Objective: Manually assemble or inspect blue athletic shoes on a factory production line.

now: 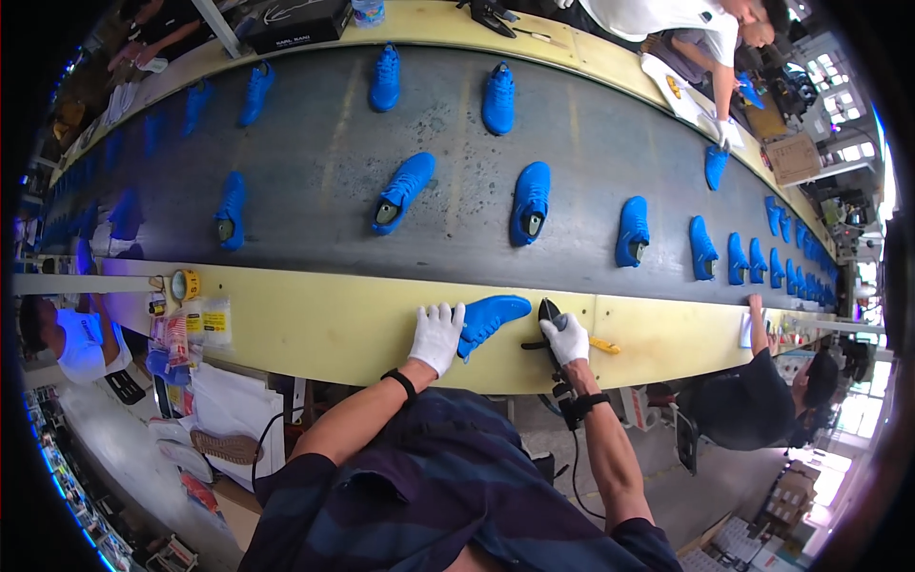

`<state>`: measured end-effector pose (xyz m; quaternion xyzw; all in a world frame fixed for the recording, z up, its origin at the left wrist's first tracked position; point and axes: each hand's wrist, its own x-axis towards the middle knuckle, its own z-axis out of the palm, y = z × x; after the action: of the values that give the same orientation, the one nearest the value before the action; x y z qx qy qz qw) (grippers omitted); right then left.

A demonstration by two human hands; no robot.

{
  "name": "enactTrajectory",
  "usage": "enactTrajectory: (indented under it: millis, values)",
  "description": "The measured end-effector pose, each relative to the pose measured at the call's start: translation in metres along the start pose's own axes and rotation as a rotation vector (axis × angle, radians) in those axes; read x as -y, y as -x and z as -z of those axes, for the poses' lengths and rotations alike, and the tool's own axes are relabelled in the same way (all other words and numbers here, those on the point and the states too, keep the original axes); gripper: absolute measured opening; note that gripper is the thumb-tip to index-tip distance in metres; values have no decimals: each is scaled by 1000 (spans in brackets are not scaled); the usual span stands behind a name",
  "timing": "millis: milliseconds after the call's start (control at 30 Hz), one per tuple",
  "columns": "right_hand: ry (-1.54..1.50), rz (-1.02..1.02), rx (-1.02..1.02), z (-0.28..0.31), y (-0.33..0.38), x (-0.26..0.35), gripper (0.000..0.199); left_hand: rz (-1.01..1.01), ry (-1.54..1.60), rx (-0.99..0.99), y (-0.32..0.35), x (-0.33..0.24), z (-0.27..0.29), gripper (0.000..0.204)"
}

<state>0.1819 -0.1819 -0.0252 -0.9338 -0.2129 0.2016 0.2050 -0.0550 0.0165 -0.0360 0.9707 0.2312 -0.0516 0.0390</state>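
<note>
A blue lace-up sneaker (495, 318) lies on the pale yellow ledge in front of me, its toe pointing right. My left hand (439, 337), in a white glove, grips the shoe at its heel end. A few inches right of the toe, my right hand (569, 338), also gloved, is closed around a corded hand tool (548, 311) with a black pointed head. The tool's tip is apart from the shoe. From the handle a black cable (576, 472) hangs down past my right forearm. My fingers hide most of the grip.
Beyond the ledge (315, 334) runs a grey conveyor belt (315, 210) bearing several blue sneakers (531, 202). A yellow-handled tool (604, 345) lies by my right hand. Yellow tape (186, 284) and plastic bags (210, 321) are at left. Co-workers stand left, right and across the belt.
</note>
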Motion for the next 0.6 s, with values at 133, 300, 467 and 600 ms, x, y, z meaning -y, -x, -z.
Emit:
enactTrajectory:
  millis: [133, 300, 467, 600]
  values:
    - [-118, 118, 45, 21, 19, 58, 42, 18, 17, 37, 2, -5, 3, 57]
    - [-19, 238, 206, -7, 15, 109, 44, 0, -54, 23, -2, -8, -8, 46]
    - [-62, 206, 164, -18, 12, 101, 44, -11, -135, -40, 1, -14, -16, 46]
    - [-75, 197, 158, -15, 12, 106, 44, -5, -136, -40, 0, -14, -18, 46]
